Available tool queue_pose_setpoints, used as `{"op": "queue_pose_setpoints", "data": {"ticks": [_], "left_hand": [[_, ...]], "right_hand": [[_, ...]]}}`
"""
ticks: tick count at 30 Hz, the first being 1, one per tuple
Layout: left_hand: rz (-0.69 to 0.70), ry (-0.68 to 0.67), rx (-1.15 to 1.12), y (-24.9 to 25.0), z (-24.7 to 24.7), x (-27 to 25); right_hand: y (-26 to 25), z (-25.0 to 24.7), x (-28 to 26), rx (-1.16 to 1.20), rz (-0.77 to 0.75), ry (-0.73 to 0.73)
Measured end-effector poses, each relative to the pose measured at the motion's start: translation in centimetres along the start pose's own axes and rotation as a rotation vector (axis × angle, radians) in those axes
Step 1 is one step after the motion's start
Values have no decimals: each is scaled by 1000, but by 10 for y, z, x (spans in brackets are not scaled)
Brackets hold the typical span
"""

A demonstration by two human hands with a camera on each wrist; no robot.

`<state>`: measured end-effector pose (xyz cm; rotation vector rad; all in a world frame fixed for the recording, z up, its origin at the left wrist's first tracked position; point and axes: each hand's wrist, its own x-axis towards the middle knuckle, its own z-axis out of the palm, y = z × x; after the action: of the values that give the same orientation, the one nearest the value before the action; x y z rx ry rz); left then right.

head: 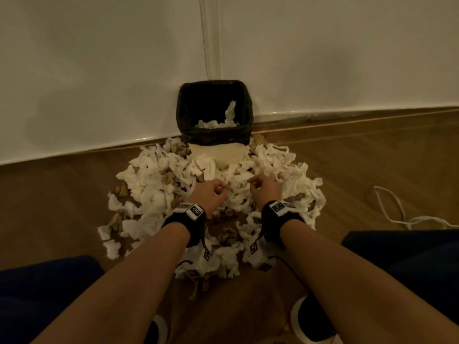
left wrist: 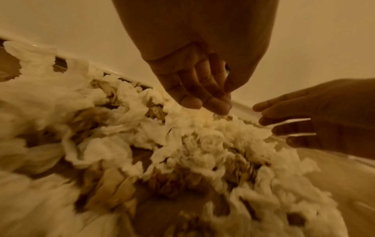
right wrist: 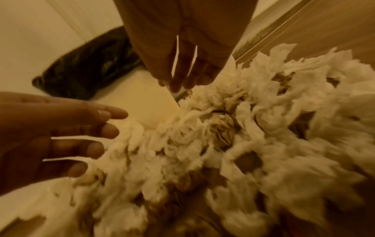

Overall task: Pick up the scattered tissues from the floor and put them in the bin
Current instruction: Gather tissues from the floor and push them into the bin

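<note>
Your left hand and right hand, loosely curled and empty, hover over the tissues, positioned to scoop toward the bin at twelve o'clock.

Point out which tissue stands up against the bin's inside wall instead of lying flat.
The long white strip at the back right inside the bin. It climbs the black liner, while the other tissues in the bin lie at the bottom.

Head view: high, facing forward-down toward bin at frame centre. Wrist views: close above tissue pile, shared by all.
</note>
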<state>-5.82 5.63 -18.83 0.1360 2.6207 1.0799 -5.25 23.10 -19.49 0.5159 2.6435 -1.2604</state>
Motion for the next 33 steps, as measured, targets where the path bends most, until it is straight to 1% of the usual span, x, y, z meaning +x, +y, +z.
{"op": "queue_pose_setpoints", "data": {"ticks": [2,4,6,9,11,14,18,20,23,25,29,31,33], "left_hand": [[-14,-31,117,-11,7,-6],[-26,-84,178,-19,14,-12],[17,-175,233,-24,24,-15],[105,-313,387,-28,41,-24],[116,-350,484,-31,54,-32],[57,-349,506,-36,71,-40],[-39,-429,572,-39,82,-39],[-59,-455,568,-41,86,-37],[-84,-478,521,-46,88,-35],[-85,-449,484,-47,87,-34],[-93,-323,359,-45,82,-33],[-85,-312,310,-45,80,-32],[-90,-314,261,-44,78,-31]], "right_hand": [[7,7,-5,-52,6,-59],[11,12,-9,-104,4,-127],[14,17,-12,-183,-13,-187],[21,26,-15,-341,-62,-268],[28,33,-17,-476,-105,-357],[42,43,-24,-666,-132,-463],[56,56,-29,-840,-189,-449],[60,59,-31,-845,-162,-461],[65,63,-34,-859,-137,-527],[65,66,-37,-838,-118,-543],[57,69,-40,-827,-122,-533],[52,67,-37,-784,-134,-519],[46,63,-32,-671,-115,-490]]}}
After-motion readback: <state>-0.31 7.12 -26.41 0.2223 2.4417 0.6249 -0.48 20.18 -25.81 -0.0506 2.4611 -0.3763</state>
